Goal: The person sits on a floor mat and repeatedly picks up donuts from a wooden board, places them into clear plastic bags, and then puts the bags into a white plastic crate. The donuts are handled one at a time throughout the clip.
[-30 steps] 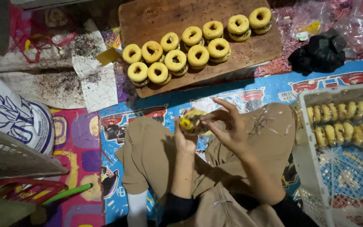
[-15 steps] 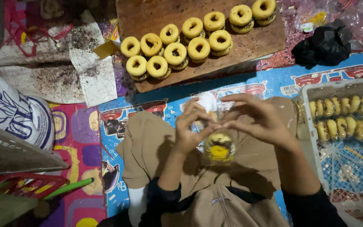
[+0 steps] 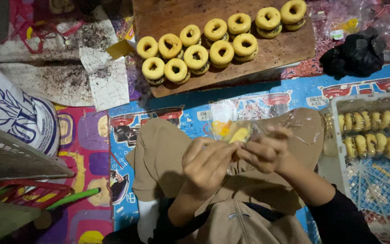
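My left hand (image 3: 206, 162) and my right hand (image 3: 263, 150) are together over my lap, both gripping a clear plastic bag (image 3: 231, 131) with a yellow ring cake inside. The bag's loose top sticks up between the fingers. Ahead on the floor lies a wooden board (image 3: 290, 45) with several yellow ring cakes (image 3: 197, 52) with dark filling in rows. My legs in tan trousers (image 3: 159, 153) are folded under the hands.
A white plastic crate (image 3: 339, 108) at the right holds several wrapped cakes standing in rows. A black plastic bag (image 3: 355, 54) lies beyond it. Crumb-dusted paper sheets (image 3: 104, 81) and a printed sack (image 3: 10, 113) are at the left, with a red wire rack (image 3: 19, 192) below.
The hands moved from a low hold on the cake in my lap to a higher, closer grip, with the bag now pinched between both hands. The view shifted slightly.
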